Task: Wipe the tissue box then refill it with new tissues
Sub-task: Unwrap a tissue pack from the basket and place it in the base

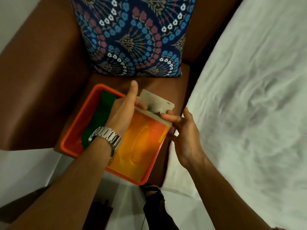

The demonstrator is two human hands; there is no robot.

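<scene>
1. You are holding the tissue box (pixel 142 140), an orange carton printed "PREMIER", at about 6 o'clock of the view's centre, partly over the orange tray (pixel 78 123).
2. Your left hand (pixel 123 110) is gripping the box at its 11 o'clock corner, thumb pointing up toward 12 o'clock, fingers curled under the grey cardboard end flap (pixel 156 101).
3. That flap is standing open at the box's 12 o'clock end, showing its unprinted inner side.
4. Your right hand (pixel 186 135) is sitting at the box's 3 o'clock edge, fingers pinching the flap's 4 o'clock corner; the rest of the hand is staying loosely spread.
5. A metal watch (pixel 106 136) is circling your left wrist, at 9 o'clock of the box.
6. A green cloth (pixel 98 117) is lying in the tray, at 10 o'clock of the box, partly hidden by your left forearm.
7. The tray is resting on the brown armchair (pixel 43 83) seat, with a floral cushion (pixel 134 35) propped at 12 o'clock.
8. A white bedsheet (pixel 249 100) is filling the 3 o'clock side.
</scene>
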